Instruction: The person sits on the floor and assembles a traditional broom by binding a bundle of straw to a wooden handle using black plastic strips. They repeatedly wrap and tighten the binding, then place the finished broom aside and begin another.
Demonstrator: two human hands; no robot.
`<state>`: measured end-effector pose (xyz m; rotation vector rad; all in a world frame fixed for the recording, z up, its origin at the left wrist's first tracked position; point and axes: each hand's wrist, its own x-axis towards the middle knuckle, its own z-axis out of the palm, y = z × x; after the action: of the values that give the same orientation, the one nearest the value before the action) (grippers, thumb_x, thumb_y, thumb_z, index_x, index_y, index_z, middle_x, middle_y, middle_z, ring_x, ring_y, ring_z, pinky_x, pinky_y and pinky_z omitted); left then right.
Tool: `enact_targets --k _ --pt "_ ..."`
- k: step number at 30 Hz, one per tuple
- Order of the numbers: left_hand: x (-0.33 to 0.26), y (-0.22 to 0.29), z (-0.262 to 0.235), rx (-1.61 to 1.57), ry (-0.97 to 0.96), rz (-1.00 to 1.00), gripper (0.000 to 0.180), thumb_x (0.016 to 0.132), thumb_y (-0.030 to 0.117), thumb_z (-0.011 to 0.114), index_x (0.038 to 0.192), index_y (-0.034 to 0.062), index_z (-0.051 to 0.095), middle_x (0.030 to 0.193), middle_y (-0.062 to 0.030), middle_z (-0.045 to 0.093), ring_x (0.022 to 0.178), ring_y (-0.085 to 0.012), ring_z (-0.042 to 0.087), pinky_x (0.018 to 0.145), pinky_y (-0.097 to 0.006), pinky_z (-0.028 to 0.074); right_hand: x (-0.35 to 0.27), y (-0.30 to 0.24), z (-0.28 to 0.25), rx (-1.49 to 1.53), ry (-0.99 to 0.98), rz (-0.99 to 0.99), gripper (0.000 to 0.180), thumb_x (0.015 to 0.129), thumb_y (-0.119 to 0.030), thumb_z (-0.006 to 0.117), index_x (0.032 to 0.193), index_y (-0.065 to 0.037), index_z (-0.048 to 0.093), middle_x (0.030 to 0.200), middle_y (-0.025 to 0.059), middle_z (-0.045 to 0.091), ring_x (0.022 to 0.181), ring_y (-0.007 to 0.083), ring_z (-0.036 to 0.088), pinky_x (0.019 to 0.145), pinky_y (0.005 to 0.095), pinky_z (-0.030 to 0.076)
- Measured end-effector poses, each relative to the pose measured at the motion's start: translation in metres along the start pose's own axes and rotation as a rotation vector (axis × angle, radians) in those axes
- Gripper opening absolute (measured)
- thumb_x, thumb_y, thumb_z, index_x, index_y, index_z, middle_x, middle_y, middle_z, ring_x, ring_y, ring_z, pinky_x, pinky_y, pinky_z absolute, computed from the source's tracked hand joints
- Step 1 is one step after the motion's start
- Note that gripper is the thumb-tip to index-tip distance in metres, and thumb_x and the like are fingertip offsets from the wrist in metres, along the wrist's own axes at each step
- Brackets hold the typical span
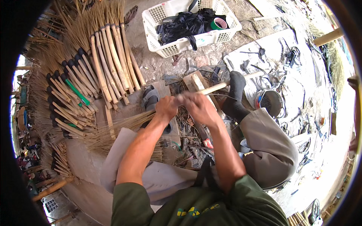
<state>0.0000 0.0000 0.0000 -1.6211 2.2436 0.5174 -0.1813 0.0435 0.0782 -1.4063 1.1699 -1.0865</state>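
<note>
1. Binding well likely means both hands keeping the straw bundle [124, 126] tight against the stick [215, 87]: left hand [166, 107] and right hand [198, 107] each close their grip around the joint above the lap.
2. Finished brooms [81, 84] and a white basket [190, 24] lie on the dirt floor [166, 64].

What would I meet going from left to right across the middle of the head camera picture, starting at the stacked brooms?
Stacked brooms → left hand → right hand → black-socked foot → round pot → black strips scattered on the ground.
</note>
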Motion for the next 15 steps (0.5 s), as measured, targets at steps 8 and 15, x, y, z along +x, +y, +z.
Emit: enact_targets --k 8,15 --pt "-0.004 0.006 -0.015 -0.059 -0.009 -0.01 0.016 0.086 0.008 0.056 0.094 0.0015 0.07 0.089 -0.0265 0.072 0.087 -0.0433 0.072 0.077 -0.053 0.058 0.143 0.174 0.063 -0.32 -0.889 0.772 0.023 0.082 -0.023 0.065 0.086 -0.003 0.075 0.087 0.0126 0.075 0.074 0.0271 0.069 0.072 0.0405 0.054" --pt "0.004 -0.006 -0.015 -0.07 -0.121 0.121 0.026 0.088 0.011 0.059 0.113 0.0022 0.061 0.094 -0.0257 0.071 0.089 -0.0444 0.07 0.078 -0.054 0.057 0.158 0.166 0.094 -0.326 -1.036 0.718 0.033 0.077 -0.033 0.071 0.093 -0.004 0.076 0.101 0.0104 0.075 0.087 0.0258 0.068 0.083 0.0432 0.052"
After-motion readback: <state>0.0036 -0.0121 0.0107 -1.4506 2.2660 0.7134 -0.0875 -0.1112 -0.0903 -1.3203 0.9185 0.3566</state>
